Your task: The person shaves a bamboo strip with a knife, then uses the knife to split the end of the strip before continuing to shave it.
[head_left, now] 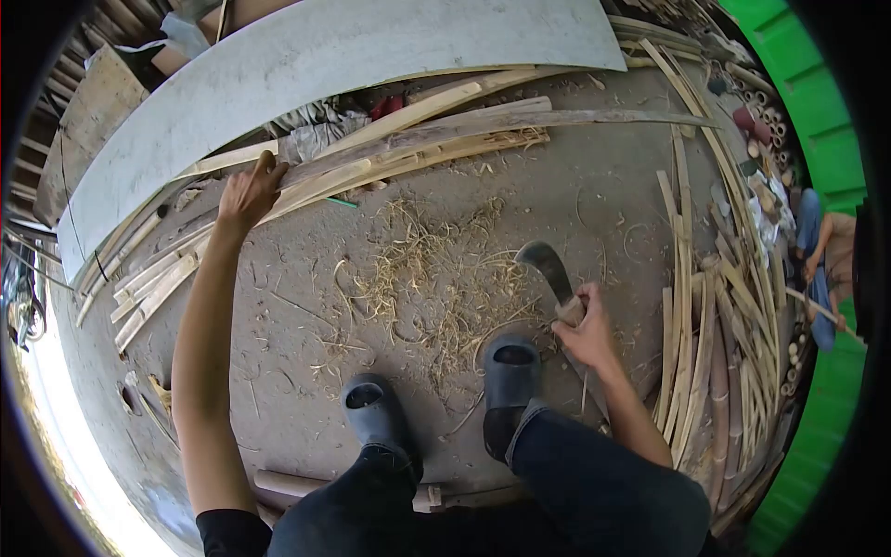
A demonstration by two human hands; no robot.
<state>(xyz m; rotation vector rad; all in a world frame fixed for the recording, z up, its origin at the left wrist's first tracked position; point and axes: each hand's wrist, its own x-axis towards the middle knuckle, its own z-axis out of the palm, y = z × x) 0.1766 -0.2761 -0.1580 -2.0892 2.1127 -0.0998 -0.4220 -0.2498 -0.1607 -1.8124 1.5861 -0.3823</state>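
My right hand is closed round the wooden handle of a billhook, its dark curved blade pointing up and left above the floor. Off to the left, my left hand has its fingers curled round a bamboo strip at the near side of a bundle. This long strip lies over several paler split strips. Exactly where the fingers meet it is partly hidden by the hand. Thin curled shavings are scattered over the floor between my two hands.
A big pale curved sheet stands behind the bundle. More split bamboo lies along the right side. My feet in dark clogs are near the shavings. Another person holds a stick at far right, before a green wall.
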